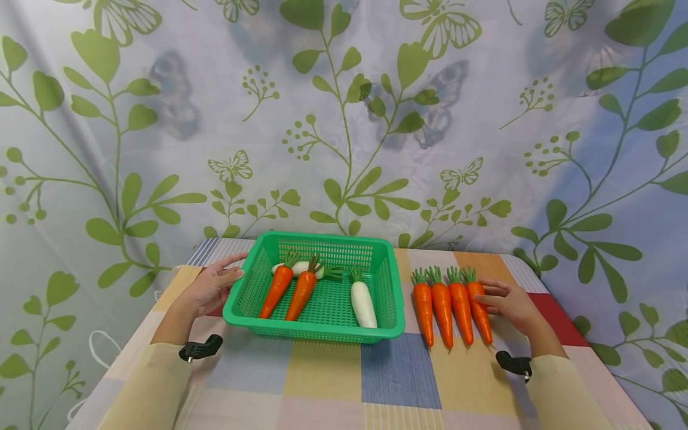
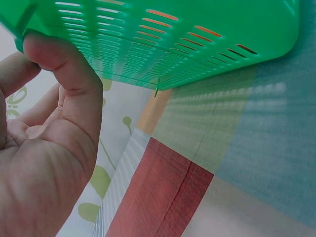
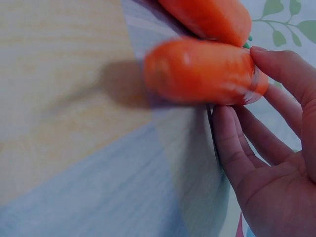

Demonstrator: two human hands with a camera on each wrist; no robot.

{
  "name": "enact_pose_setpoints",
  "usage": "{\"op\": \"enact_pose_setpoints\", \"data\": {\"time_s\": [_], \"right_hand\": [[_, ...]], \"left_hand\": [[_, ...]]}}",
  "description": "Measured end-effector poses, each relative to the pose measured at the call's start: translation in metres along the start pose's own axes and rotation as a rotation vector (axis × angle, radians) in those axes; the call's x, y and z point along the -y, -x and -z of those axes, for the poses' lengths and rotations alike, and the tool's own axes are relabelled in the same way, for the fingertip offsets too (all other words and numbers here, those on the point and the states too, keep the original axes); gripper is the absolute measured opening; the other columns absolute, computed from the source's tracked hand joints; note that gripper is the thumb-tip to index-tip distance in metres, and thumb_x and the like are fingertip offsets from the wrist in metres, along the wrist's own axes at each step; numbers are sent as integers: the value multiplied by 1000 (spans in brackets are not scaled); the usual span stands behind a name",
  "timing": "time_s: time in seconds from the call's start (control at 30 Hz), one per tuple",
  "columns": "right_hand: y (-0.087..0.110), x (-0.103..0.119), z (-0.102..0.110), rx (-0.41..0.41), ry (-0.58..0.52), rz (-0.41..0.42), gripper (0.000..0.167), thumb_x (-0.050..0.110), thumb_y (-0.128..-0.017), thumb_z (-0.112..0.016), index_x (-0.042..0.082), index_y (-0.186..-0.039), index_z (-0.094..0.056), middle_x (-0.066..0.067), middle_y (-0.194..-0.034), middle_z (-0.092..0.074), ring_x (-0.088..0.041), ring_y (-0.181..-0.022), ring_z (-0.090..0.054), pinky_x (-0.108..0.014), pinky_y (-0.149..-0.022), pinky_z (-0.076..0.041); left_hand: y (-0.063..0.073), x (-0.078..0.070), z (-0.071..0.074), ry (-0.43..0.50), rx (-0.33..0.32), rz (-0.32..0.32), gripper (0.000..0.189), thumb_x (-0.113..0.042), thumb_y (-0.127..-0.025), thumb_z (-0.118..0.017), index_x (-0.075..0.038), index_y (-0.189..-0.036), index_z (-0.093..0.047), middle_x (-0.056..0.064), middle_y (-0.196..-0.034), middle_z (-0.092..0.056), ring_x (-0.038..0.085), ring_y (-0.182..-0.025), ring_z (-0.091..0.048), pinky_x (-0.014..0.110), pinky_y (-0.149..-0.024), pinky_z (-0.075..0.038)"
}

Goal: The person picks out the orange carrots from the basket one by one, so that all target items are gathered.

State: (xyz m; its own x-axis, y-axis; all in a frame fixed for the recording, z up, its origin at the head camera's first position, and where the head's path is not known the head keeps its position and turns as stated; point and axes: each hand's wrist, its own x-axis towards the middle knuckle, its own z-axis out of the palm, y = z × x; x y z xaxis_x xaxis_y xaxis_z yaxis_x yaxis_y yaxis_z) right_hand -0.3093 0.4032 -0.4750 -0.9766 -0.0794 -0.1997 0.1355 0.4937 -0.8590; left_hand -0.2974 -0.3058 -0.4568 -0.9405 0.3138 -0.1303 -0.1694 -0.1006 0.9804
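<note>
My left hand (image 1: 214,285) is at the left end of a green plastic basket (image 1: 317,328); in the left wrist view its thumb (image 2: 61,61) and a finger pinch the rim. Inside the basket lie two orange carrots (image 1: 276,291) with green tops and two white radishes (image 1: 363,303). My right hand (image 1: 510,304) holds the rightmost carrot (image 1: 479,310) of a row on the table, thumb on one side and fingers on the other. In the right wrist view this carrot (image 3: 197,71) points its tip toward the camera, blurred, with a neighbouring carrot (image 3: 212,17) beside it.
Several carrots (image 1: 442,307) stand side by side in the row right of the basket, leafy ends toward the back. A patchwork-patterned cloth (image 1: 322,382) covers the table. Behind hangs a curtain (image 1: 344,119) with green leaves and butterflies. A white cable (image 1: 97,352) hangs at the left edge.
</note>
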Motion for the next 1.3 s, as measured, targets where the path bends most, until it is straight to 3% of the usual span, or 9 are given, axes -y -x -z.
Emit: {"op": "enact_pose_setpoints", "data": {"time_s": [0.6, 0.73, 0.87, 0.93, 1.0, 1.07, 1.17, 1.3], "right_hand": [[5, 5, 1, -37, 70, 22, 77, 36, -97, -70, 1, -157, -36, -32, -154, -43, -3, -100, -71, -31, -90, -62], [4, 11, 0, -99, 171, 65, 73, 39, -98, -69, 2, -155, -41, -30, -151, -49, -23, -110, -72, -30, -88, -61], [5, 19, -3, -156, 226, 94, 71, 42, -99, -67, 0, -152, -44, -31, -149, -50, -47, -129, -58, -50, -101, -56], [7, 24, -6, -180, 227, 105, 70, 42, -100, -66, 0, -152, -45, -32, -149, -50, -51, -133, -52, -60, -105, -50], [9, 31, -10, -213, 227, 113, 68, 42, -100, -66, 0, -151, -47, -32, -148, -51, -51, -133, -52, -63, -106, -48], [11, 39, -15, -240, 226, 130, 66, 41, -99, -66, 0, -149, -50, -31, -146, -53, -50, -131, -54, -60, -104, -50], [14, 52, -23, -276, 213, 148, 62, 39, -98, -69, 2, -146, -54, -29, -143, -57, -46, -128, -57, -38, -94, -58], [17, 68, -33, -285, 188, 171, 58, 38, -98, -68, 5, -144, -57, -26, -141, -60, -42, -126, -57, -12, -80, -49]], "left_hand": [[1, 1, 0, 3, 16, -9, 67, -16, -106, -56, -11, -162, -19, -1, -119, -70, 14, -103, -73, 34, -90, -62], [0, 1, 0, -11, 13, -7, 68, -17, -106, -56, -12, -162, -19, -1, -120, -70, 14, -104, -73, 34, -90, -62], [0, 0, -1, -12, 9, -7, 68, -17, -106, -56, -12, -162, -19, -1, -121, -69, 14, -104, -73, 34, -90, -62], [0, 0, -1, -10, 7, -5, 67, -17, -106, -56, -12, -162, -19, -1, -120, -69, 14, -104, -73, 34, -90, -62], [0, 0, -2, -10, 6, -5, 67, -17, -107, -56, -11, -162, -19, -2, -120, -69, 13, -104, -73, 34, -90, -62], [1, -1, -2, -5, 6, -5, 67, -16, -107, -56, -11, -162, -18, -2, -119, -68, 13, -103, -73, 34, -89, -62], [1, -1, -3, 4, 9, -9, 67, -15, -107, -55, -11, -162, -18, -2, -118, -69, 13, -102, -73, 34, -89, -62], [1, -1, -2, 13, 13, -12, 67, -15, -107, -55, -11, -162, -18, -2, -118, -70, 13, -102, -74, 34, -88, -62]]}}
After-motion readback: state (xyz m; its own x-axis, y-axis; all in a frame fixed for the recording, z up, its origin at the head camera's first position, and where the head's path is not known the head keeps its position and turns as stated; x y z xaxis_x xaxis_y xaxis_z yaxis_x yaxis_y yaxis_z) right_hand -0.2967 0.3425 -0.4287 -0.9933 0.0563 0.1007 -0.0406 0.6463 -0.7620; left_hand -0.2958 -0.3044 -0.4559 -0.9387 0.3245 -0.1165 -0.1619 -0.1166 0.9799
